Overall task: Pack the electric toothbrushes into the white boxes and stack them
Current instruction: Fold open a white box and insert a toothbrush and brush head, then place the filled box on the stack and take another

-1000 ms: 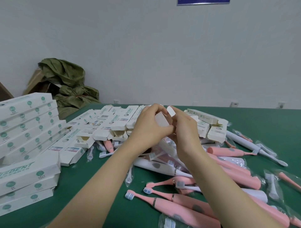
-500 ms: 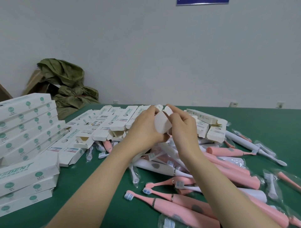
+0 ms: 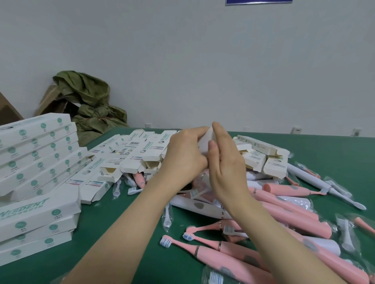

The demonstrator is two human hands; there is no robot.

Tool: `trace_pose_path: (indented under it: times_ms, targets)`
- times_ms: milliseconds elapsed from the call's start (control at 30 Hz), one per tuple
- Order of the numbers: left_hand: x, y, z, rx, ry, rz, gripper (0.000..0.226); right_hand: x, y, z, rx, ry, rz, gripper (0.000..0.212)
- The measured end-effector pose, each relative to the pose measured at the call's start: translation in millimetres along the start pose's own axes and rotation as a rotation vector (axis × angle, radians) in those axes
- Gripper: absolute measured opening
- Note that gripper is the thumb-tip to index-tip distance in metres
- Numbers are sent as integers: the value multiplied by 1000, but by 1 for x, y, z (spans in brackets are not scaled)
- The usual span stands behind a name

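Closest of all, under the arms and well below the fingers, a heap of pink toothbrushes lay on the green tabletop. Their bristle ends pointed left. A little nearer the fingers, a white toothbrush lay partly under the heap. A spare brush head in a clear bag lay down and to the left of the fingers.

Both hands were up above the heap, with one white box between them. The left hand held the box, and its fingers were curled round the box's top edge. The right hand stood upright just beside it. Its fingers were straight and pressed together, flat against the box's right side. How the box's end flaps stood could not be seen behind the hands.

Far to the left of the fingers stood tall stacks of shut boxes with green dots on them. Just behind the fingers and a bit left, many open boxes lay side by side, their open ends toward the person. To the right of the fingers, a few more boxes lay in a small pile, touching the heap.

Farther back and left of the fingers, past the tabletop's edge, a crumpled green cloth lay over a brown cardboard box. Behind it all stood a plain pale wall, with a blue sign high above the fingers.
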State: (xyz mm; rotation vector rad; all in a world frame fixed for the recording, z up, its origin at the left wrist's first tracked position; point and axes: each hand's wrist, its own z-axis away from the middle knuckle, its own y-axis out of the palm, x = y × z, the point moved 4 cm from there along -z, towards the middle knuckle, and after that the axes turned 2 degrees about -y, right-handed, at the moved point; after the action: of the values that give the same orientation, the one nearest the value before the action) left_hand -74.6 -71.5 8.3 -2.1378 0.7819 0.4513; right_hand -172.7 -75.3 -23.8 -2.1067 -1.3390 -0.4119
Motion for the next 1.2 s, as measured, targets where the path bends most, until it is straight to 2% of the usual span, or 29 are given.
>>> trace_pose_path:
  times_ms: [100, 167, 267, 467, 533, 600, 700, 800, 900, 1200]
  targets:
    - [-10, 1, 2, -35, 47, 6, 27, 4, -8, -5, -57, -34, -30, 42]
    - [-20, 3, 6, -27, 68, -24, 44, 5, -17, -9, -144, -8, -66, 40]
    - [-30, -2, 11, -1, 111, -297, 71, -1, -27, -15, -221, 161, -198, 38]
    - [-8, -75, 17, 51, 82, -631, 56, -2, -6, -17, -89, 494, -680, 29]
    - [15, -114, 22, 203, -34, -771, 63, -4, 0, -12, 45, 519, -568, 20]
    - [42, -153, 35, 339, -235, -816, 75, -7, 8, -4, 285, 444, -264, 18]
    - [80, -194, 63, 403, -460, -784, 77, -2, 28, 14, 562, 285, 30, 16]
    - [107, -211, 80, 446, -581, -750, 79, 5, 43, 27, 639, 144, 219, 19]
    - [126, -211, 89, 514, -658, -724, 85, 7, 48, 35, 700, 129, 256, 19]
    - [144, -208, 101, 513, -611, -814, 85, 6, 49, 37, 708, 97, 317, 18]
